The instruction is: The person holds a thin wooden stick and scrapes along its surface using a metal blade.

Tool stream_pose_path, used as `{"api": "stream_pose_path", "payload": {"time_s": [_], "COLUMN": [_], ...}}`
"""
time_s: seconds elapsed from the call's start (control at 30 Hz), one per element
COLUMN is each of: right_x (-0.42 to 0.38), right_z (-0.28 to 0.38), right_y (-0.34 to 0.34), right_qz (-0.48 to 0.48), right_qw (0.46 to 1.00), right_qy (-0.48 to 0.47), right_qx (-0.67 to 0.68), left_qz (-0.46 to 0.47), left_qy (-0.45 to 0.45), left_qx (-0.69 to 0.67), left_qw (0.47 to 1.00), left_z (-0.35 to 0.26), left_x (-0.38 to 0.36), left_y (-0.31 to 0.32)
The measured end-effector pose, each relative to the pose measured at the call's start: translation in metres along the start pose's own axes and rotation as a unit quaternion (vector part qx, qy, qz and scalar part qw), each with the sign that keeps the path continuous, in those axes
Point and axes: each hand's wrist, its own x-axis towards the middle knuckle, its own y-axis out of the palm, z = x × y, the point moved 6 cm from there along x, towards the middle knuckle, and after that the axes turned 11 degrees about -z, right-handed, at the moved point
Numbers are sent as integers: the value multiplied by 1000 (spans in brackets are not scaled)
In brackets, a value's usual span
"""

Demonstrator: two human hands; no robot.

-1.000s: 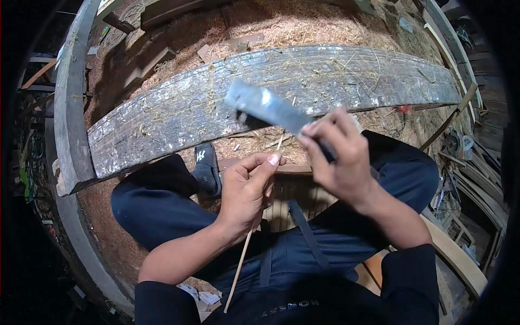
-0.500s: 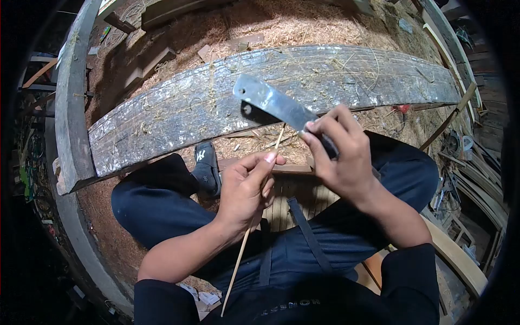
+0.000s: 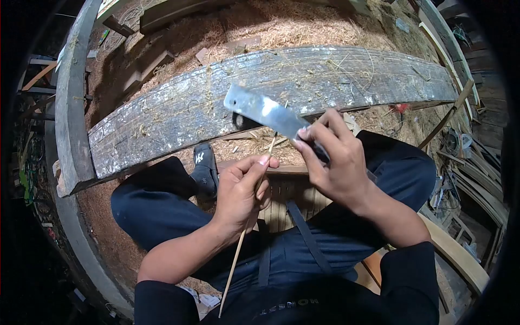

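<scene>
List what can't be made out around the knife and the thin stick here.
Head view only:
- Knife handle: wrapped inside the right hand.
- Thin stick: its middle is covered by the left hand; whether its tip touches the blade is too fine to tell.
- Stick's lower end: lost against the dark clothing.

A thin, pale wooden stick [image 3: 241, 244] runs through my left hand [image 3: 242, 190], pinched between thumb and forefinger near its upper end. It slants from low on the left, beside my lap, up and to the right, its tip just reaching the underside of the blade. The knife [image 3: 265, 114] has a broad, flat metal blade, dull grey with bright worn patches and a squared-off end. My right hand [image 3: 333, 162] grips its dark handle, and the blade points up and to the left, lying across the top of the stick.
</scene>
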Motion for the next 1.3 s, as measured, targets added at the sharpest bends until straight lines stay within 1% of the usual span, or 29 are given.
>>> {"api": "stream_pose_path", "payload": {"time_s": [0.07, 0.13, 0.2, 0.27, 0.33, 0.37, 0.4, 0.47, 0.5, 0.53, 0.6, 0.63, 0.7, 0.73, 0.8, 0.83, 0.93, 1.0, 1.1, 1.13, 1.23, 1.3], "right_x": [1, 3, 0, 0, 10, 13, 17, 23, 21, 20, 21, 24, 21, 23, 23, 24, 27, 28, 25, 23, 19, 20], "right_z": [0, -5, 2, 0, -14, -18, -22, -31, -37, -44, -58, -59, -62, -62, -61, -60, -51, -47, -43, -41, -35, -33], "right_y": [2, 0, 2, 1, -7, -11, -14, -21, -21, -17, -15, -17, -11, -12, -10, -10, -9, -9, -5, -4, 4, 5], "right_qz": [4, -3, 7, 8, -11, -39, -39, -78, -47, -43, -20, -21, -8, -7, -14, -13, 54, 70, 120, 123, 118, 121], "right_qw": [1000, 1000, 1000, 1000, 998, 999, 999, 993, 955, 916, 873, 873, 781, 782, 726, 727, 715, 722, 782, 785, 766, 769], "right_qy": [-3, 19, -15, -5, 21, 7, 4, 70, 257, 332, 367, 367, 469, 466, 500, 498, 483, 479, 435, 444, 447, 442], "right_qx": [22, -25, -24, -22, -56, -34, -36, 49, 142, 223, 321, 321, 413, 413, 472, 473, 502, 495, 430, 413, 446, 447], "left_qz": [-7, 3, 1, -8, 3, 6, 7, 6, 5, 5, 17, 28, 27, 24, 20, 18, 27, 30, 37, 43, 47, 49], "left_qy": [-2, 0, 1, 3, 12, 15, 11, 9, 7, 5, 12, 18, 18, 17, 19, 19, 17, 21, 28, 33, 26, 29], "left_qx": [-2, 2, 0, 0, 1, 1, 4, 5, 7, 10, 16, 21, 31, 41, 44, 48, 61, 59, 52, 47, 34, 34], "left_qw": [1000, 1000, 1000, 1000, 1000, 1000, 1000, 1000, 1000, 1000, 1000, 999, 999, 999, 999, 999, 998, 998, 998, 997, 998, 998], "left_z": [0, -1, 0, 1, 1, -1, -2, -2, -2, -2, -5, -7, -12, -14, -18, -19, -23, -26, -29, -30, -31, -31], "left_x": [0, -1, -1, 0, 0, 1, 0, 0, 0, 0, 2, 3, 4, 6, 7, 8, 10, 11, 13, 13, 14, 13], "left_y": [-2, -1, -1, -3, -4, -3, -3, -3, -2, -2, -2, -1, 0, 0, 2, 3, 3, 4, 3, 4, 5, 7]}}
